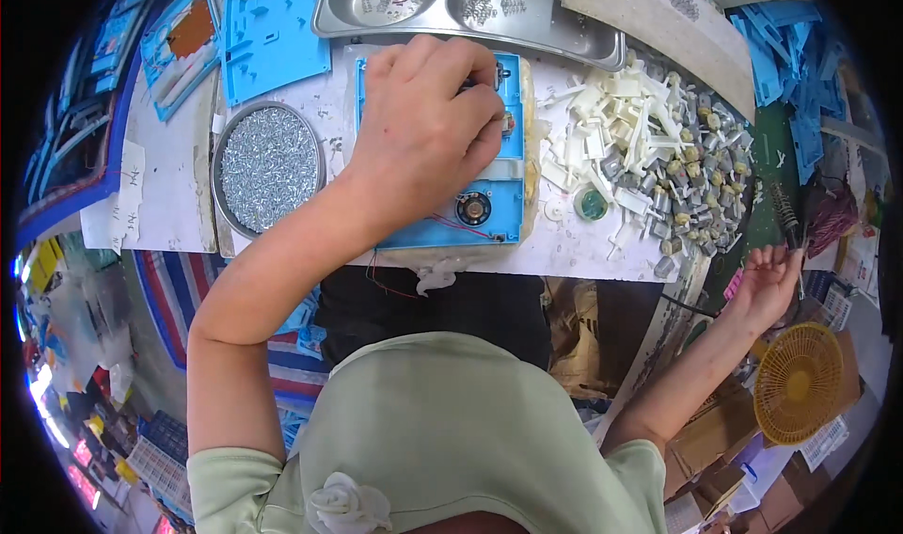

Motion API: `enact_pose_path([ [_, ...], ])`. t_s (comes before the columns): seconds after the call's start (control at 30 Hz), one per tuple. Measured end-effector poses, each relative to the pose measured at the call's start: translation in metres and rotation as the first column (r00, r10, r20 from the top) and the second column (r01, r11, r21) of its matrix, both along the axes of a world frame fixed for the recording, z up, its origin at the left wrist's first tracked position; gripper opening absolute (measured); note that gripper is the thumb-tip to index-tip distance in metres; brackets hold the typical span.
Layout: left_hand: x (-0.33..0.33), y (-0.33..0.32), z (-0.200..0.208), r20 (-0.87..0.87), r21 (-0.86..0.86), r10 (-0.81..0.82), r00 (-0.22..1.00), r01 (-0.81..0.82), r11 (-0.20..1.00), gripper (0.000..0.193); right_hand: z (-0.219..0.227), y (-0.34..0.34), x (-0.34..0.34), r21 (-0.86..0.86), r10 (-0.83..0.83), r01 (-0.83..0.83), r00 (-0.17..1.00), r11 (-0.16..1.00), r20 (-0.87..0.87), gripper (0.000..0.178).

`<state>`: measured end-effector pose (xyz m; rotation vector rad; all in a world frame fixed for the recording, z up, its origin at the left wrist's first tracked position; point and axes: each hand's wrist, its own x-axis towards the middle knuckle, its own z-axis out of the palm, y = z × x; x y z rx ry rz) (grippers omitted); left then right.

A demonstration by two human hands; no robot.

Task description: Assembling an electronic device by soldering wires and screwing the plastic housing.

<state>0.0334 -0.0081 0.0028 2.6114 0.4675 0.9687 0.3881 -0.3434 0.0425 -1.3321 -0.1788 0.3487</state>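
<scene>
A blue plastic housing [442, 225] lies on the white worktable, with a round black speaker [473, 208] and thin red wires in its near part. My left hand [423, 120] is over its far part, fingers bent down and drawn together. What the fingertips hold, if anything, is hidden beneath the hand. Out at the far right, my right hand [764, 285] has curled fingers beside a slim dark tool with a coiled, spring-like part [784, 212]. A thin metal shaft runs by the fingertips. I cannot tell whether the hand grips it.
Left of the housing stands a round metal bowl of small screws [270, 169]. Steel trays [470, 28] with springs lie at the back. White plastic parts [597, 125] and small motors [701, 172] are heaped on the right. A blue panel [275, 40] lies back left; a yellow basket [798, 383] sits lower right.
</scene>
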Motion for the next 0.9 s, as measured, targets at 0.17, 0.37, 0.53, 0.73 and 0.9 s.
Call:
enact_pose_path([
  [0.17,0.000,-0.002,0.003,-0.035,0.001,0.008,0.999,-0.008,1.000,0.014,-0.007,0.009,-0.011,-0.105,-0.270,0.266,0.963,0.958,-0.018,0.033],
  [0.37,0.002,-0.001,0.002,-0.050,-0.001,0.001,0.999,-0.001,1.000,0.014,0.000,-0.005,0.019,-0.108,-0.402,0.451,0.863,0.886,0.305,0.029],
  [0.53,0.002,-0.002,0.003,-0.059,-0.015,0.024,0.998,-0.025,1.000,0.015,0.021,-0.017,-0.036,0.021,-0.488,0.576,0.672,0.817,0.557,0.013],
  [0.73,0.001,-0.003,0.004,-0.097,-0.018,0.022,0.995,-0.024,1.000,0.015,-0.001,0.056,-0.130,-0.067,-0.004,0.028,0.943,0.997,0.332,0.043],
  [0.9,0.002,-0.002,0.004,-0.102,-0.034,0.025,0.994,-0.028,0.999,0.014,-0.017,0.123,-0.161,-0.102,0.561,-0.553,0.803,0.827,0.199,0.043],
])
